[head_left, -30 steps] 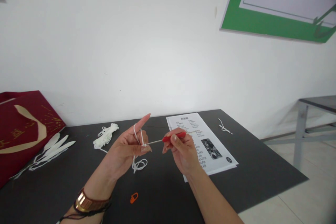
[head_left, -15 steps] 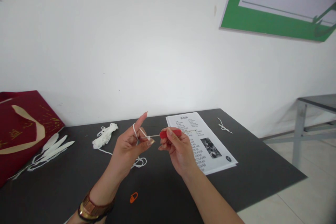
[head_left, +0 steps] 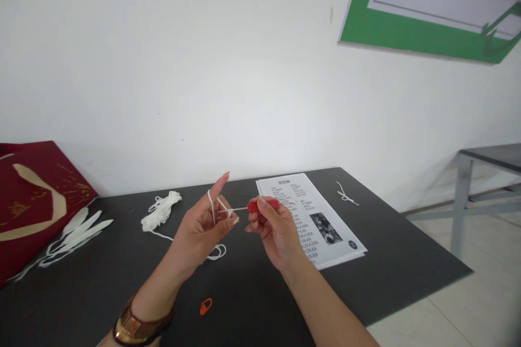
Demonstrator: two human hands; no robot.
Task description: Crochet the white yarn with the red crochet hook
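A: White wall (head_left: 244,76) across the back, black desk (head_left: 248,306) along its foot, and at the far left a red bag (head_left: 35,207) leaning in!

B: Printed sheets (head_left: 306,222) lie right of centre, partly behind the right hand (head_left: 280,238). Its thumb and fingers pinch a handle.

A: And the left hand (head_left: 203,236)! Index finger raised, white strand (head_left: 211,207) looped round it, the thumb pressing yarn against a finger I can't make out.

B: Pale leaf-shaped pieces (head_left: 83,236) lie beside the bag; whether they're finished, I can't tell.

A: Right of those, a loose yarn bundle (head_left: 160,212), its tail running towards the left hand. Plenty unworked there!

B: Between the hands, the red-handled hook (head_left: 264,205), shaft pointing left, its tip lost among yarn and fingers.

A: Near us, an orange clip (head_left: 205,306) on the desk, joined to nothing.

B: Smallest of all, the knot (head_left: 230,212) by the left thumb. Yarn's on the hook, but no fabric shows: I'd call it barely begun, with nearly all the stitching left.
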